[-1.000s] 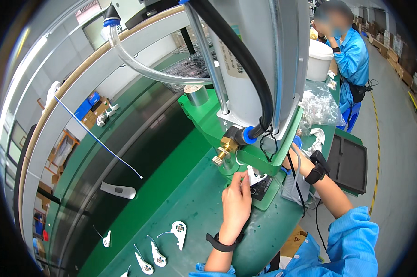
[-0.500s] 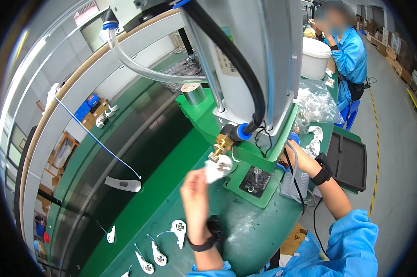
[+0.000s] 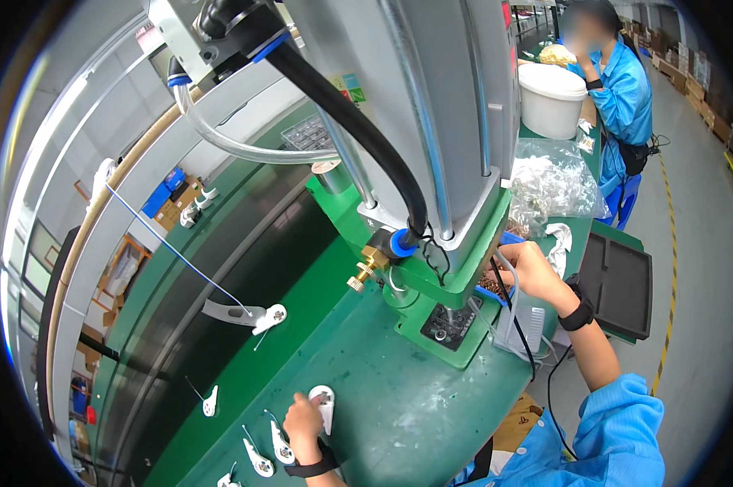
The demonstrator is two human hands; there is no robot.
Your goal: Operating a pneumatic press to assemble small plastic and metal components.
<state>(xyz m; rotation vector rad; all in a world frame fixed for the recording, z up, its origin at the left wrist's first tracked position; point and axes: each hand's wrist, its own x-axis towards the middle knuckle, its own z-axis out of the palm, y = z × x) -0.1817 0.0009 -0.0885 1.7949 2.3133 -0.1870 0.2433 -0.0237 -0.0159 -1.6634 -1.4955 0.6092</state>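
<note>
My left hand (image 3: pixel 303 420) is at the table's front left, its fingers closed at the edge of a white teardrop-shaped plastic part (image 3: pixel 326 407) with a round end. Beside it lie similar white parts with thin cords, one a white part (image 3: pixel 281 445) and another a white part (image 3: pixel 258 459). My right hand (image 3: pixel 533 269) reaches into a blue tray (image 3: pixel 508 302) of small copper-coloured pieces (image 3: pixel 491 282); its fingers are bent together, and their tips are partly hidden. Between the hands stands a green-framed press (image 3: pixel 464 280) with a black fixture plate (image 3: pixel 450 326) on its base.
On the green belt (image 3: pixel 301 325) to the left lie a white corded part (image 3: pixel 271 317), a curved grey-white piece (image 3: pixel 230 312) and a smaller part (image 3: pixel 211 401). Behind the tray are a clear bag (image 3: pixel 555 183) and a white bucket (image 3: pixel 551 101). A co-worker (image 3: pixel 622 93) sits beyond.
My left hand has moved from the press down to the table parts. The white part it held is gone from it, and one now lies by the curved piece on the belt.
</note>
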